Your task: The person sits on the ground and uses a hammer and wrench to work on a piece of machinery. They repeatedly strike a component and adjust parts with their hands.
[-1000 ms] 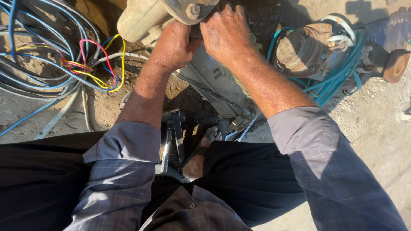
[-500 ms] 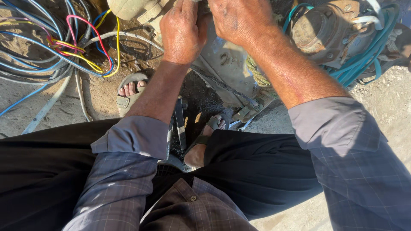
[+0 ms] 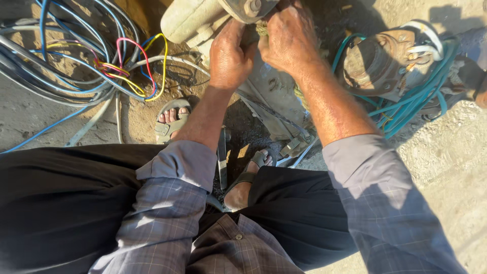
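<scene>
I squat over a grey metal machine body (image 3: 271, 101) lying on the dirt. My left hand (image 3: 229, 57) and my right hand (image 3: 290, 39) meet at its top end, fingers closed around a small greenish piece (image 3: 262, 28) just below a cream-coloured housing (image 3: 190, 20) and a round metal part with a bolt (image 3: 249, 7). What the fingers pinch is mostly hidden. Both forearms are bare, with grey-blue checked sleeves pushed up.
A bundle of blue, red, yellow and black cables (image 3: 91, 61) lies on the ground at left. A rusty motor wrapped in teal hose (image 3: 385, 66) sits at right. My sandalled feet (image 3: 171, 117) (image 3: 248, 177) flank a metal bar (image 3: 221, 162).
The view has shifted so the hands sit slightly lower and nearer the centre. Both hands stay closed at the same spot on the machine's top.
</scene>
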Action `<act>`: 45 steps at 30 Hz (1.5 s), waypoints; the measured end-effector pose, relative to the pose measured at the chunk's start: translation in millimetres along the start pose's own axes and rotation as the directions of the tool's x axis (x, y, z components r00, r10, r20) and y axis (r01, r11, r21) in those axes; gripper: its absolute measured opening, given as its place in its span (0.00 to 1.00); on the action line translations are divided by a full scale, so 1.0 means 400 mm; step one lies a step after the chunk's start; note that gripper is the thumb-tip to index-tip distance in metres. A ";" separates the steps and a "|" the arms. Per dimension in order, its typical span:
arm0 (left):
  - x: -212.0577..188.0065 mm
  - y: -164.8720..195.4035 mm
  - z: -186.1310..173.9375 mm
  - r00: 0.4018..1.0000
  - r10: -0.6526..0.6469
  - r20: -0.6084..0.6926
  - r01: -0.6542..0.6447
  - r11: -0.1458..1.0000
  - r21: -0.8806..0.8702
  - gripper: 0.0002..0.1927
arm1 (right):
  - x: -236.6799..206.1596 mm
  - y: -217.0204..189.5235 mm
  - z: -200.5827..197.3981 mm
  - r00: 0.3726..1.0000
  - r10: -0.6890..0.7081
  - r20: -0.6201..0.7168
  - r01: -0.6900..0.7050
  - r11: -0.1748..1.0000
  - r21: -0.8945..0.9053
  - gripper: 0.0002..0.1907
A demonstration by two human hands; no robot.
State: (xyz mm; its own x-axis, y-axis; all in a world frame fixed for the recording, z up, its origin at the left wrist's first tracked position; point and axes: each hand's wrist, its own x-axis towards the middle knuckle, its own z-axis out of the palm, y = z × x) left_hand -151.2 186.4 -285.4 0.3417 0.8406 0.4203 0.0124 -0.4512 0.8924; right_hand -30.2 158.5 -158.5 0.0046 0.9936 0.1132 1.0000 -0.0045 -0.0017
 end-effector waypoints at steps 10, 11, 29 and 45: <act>0.082 0.176 -0.088 0.502 -0.861 0.087 0.834 0.454 -0.312 0.28 | 0.043 -0.068 0.071 0.425 0.676 0.602 -0.738 -0.126 0.663 0.33; 0.093 0.188 -0.097 0.464 -0.882 0.082 0.883 0.452 -0.128 0.34 | 0.046 -0.068 0.089 0.411 0.689 0.597 -0.727 -0.148 0.671 0.34; 0.148 0.147 -0.057 0.279 -0.893 0.352 0.887 0.099 -0.451 0.36 | 0.072 -0.085 0.119 0.395 0.704 0.590 -0.616 -0.274 0.739 0.21; 0.006 0.138 -0.041 0.865 -0.477 -0.154 0.462 0.878 -0.125 0.22 | 0.050 -0.013 0.106 0.405 0.524 0.749 -0.773 -0.241 0.586 0.19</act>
State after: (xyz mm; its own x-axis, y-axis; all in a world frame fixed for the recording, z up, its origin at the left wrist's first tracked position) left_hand -164.9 168.5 -232.2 0.1449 0.9888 -0.0366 0.0513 0.0294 0.9983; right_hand -35.3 183.4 -198.2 0.5246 0.4851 -0.6996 -0.2450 -0.7010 -0.6697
